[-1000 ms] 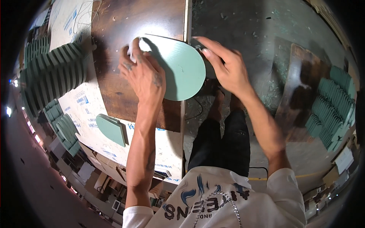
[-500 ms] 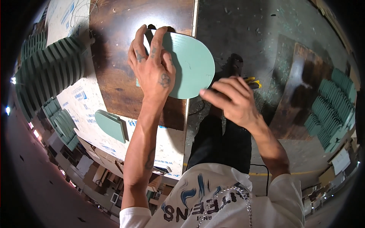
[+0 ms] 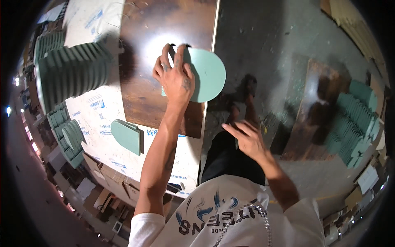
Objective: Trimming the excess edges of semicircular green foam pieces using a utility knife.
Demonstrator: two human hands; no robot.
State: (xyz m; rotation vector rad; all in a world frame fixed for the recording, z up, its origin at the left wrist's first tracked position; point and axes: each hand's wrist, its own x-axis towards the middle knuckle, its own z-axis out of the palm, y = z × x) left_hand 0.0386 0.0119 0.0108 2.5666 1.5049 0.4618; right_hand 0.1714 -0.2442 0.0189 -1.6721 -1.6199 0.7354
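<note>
A pale green board with a rounded end (image 3: 209,74) lies on the dark brown wooden panel (image 3: 142,96), its curved end jutting past the table edge. My left hand (image 3: 177,78) grips it from above near its straight end, with the fingers bent toward its far side. Lower right, over my dark trousers, my right hand (image 3: 249,142) hangs clear of the board. Its fingers are stretched out and hold nothing. Two smaller green arched pieces (image 3: 125,138) lie stacked to the left of my left forearm.
At left, tall stacks of green boards (image 3: 72,72) stand on the white printed sheet (image 3: 111,109). More green stacks (image 3: 356,123) sit by a brown board (image 3: 302,136) on the grey floor at right. Floor scraps are scattered about.
My right hand has drawn away from the board's rounded edge, down toward my body. My left hand stays on the board. The whole view has shifted slightly.
</note>
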